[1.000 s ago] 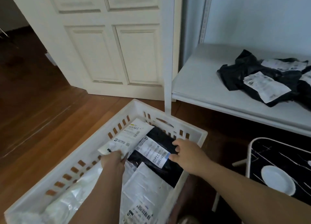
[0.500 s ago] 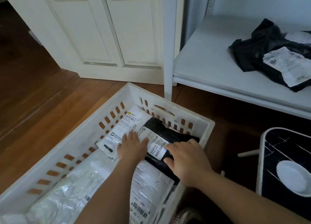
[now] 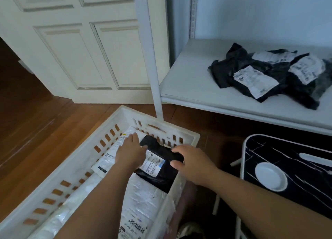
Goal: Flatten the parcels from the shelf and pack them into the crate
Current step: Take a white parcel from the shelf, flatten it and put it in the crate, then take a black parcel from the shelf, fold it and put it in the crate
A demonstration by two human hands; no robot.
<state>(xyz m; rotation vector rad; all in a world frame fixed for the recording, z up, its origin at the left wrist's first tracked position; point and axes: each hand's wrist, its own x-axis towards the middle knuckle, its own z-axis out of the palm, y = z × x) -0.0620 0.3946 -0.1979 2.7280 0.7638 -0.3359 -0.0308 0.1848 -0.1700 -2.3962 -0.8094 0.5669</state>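
Note:
A white slotted crate (image 3: 161,123) sits on the wooden floor below me. Inside it lies a black parcel (image 3: 162,174) with a white label, beside a white parcel (image 3: 109,157) and on top of other white parcels (image 3: 143,202). My left hand (image 3: 130,153) presses flat, fingers straight, over the seam between the white parcel and the black one. My right hand (image 3: 191,162) touches the black parcel's right edge with loosely spread fingers. Several more black parcels (image 3: 265,77) lie crumpled on the white shelf (image 3: 194,89).
A white panelled door (image 3: 89,50) stands behind the crate, and the shelf's upright post (image 3: 156,87) meets the floor at the crate's far rim. A black marble-patterned side table (image 3: 296,166) with a white dish (image 3: 270,178) stands on the right. Wooden floor (image 3: 36,130) stretches left.
My left hand has slid farther up the white parcel. My right hand has shifted from flat on the black parcel to its right edge. The view has tilted up slightly.

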